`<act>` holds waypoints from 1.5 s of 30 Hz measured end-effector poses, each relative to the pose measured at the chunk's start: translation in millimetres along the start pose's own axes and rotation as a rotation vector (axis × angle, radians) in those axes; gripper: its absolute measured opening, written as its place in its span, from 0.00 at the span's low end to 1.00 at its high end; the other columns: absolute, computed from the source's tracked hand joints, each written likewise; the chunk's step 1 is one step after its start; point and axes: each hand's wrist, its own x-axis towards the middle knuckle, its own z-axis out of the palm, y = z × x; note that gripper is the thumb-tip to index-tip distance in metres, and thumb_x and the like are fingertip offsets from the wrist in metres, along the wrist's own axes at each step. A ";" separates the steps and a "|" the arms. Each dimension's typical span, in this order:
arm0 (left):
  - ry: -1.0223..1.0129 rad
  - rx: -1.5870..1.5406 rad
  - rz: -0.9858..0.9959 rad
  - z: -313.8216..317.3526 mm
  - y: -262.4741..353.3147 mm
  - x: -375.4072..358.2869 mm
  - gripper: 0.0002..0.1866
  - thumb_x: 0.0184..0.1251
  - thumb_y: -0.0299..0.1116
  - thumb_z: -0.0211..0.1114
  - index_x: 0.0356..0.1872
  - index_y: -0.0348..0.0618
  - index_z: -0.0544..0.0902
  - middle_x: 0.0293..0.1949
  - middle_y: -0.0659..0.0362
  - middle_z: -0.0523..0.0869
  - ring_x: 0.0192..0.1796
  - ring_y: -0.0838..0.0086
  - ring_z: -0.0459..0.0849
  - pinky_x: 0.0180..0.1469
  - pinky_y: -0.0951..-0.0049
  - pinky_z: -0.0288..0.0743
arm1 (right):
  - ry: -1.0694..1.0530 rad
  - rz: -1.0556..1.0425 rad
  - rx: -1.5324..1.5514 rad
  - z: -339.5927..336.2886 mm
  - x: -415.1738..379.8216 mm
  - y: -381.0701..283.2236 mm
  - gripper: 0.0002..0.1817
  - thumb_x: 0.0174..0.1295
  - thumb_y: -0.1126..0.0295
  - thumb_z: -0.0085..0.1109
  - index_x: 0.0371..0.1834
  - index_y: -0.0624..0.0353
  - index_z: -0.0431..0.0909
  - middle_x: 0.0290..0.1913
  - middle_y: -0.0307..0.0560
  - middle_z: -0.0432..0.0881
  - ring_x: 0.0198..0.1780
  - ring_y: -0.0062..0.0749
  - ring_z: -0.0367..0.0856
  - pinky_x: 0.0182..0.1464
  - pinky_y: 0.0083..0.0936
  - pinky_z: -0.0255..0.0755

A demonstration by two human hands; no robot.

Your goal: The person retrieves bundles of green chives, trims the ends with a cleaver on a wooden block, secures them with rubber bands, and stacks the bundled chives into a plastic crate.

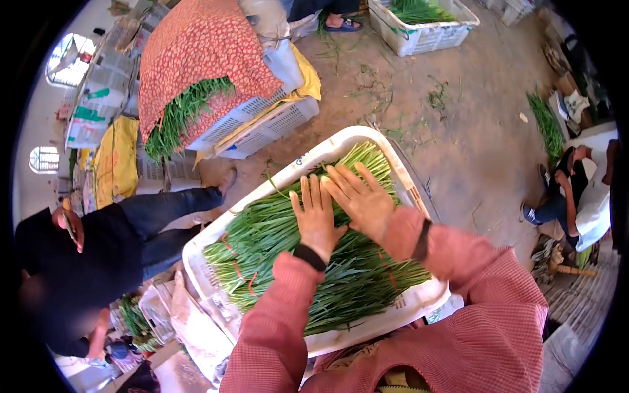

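Note:
A white plastic crate [196, 262] in front of me is filled with bundles of long green garlic chives [347, 278], some tied with red bands. My left hand [316, 218] lies flat on the chives near the crate's middle, fingers stretched toward the far side. Beside it my right hand [363, 200] also presses flat on the bundles, fingers spread and pointing up and left. Both hands are open and hold nothing. The chives under the palms are hidden.
At the far left, a red patterned cloth [203, 52] covers greens on stacked crates [275, 128]. A person in dark clothes [85, 255] stands left of my crate; another person [583, 190] sits at right. A second crate of greens [426, 33] stands on the floor.

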 end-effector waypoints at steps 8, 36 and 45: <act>0.055 0.116 -0.019 27.3 -21.1 37.5 0.47 0.29 0.45 0.74 0.58 0.43 0.63 0.51 0.55 0.69 0.55 0.62 0.67 0.60 0.59 0.55 | -0.436 -0.081 -0.212 37.7 55.1 42.8 0.30 0.58 0.65 0.46 0.67 0.48 0.53 0.61 0.49 0.64 0.63 0.45 0.60 0.64 0.41 0.51; 0.050 -0.023 0.133 77.8 -88.5 20.4 0.49 0.40 0.46 0.71 0.66 0.50 0.54 0.64 0.58 0.59 0.66 0.66 0.57 0.62 0.50 0.50 | -0.415 -0.011 -0.084 79.6 68.3 61.2 0.54 0.25 0.60 0.76 0.63 0.41 0.56 0.55 0.46 0.64 0.61 0.41 0.61 0.60 0.43 0.53; 0.583 -0.426 -0.459 -12.3 -126.4 -182.3 0.37 0.40 0.29 0.71 0.57 0.40 0.67 0.54 0.49 0.72 0.59 0.55 0.67 0.61 0.58 0.57 | -0.476 0.044 -0.130 55.2 70.4 51.8 0.52 0.30 0.62 0.75 0.64 0.46 0.54 0.60 0.49 0.61 0.63 0.48 0.57 0.64 0.39 0.53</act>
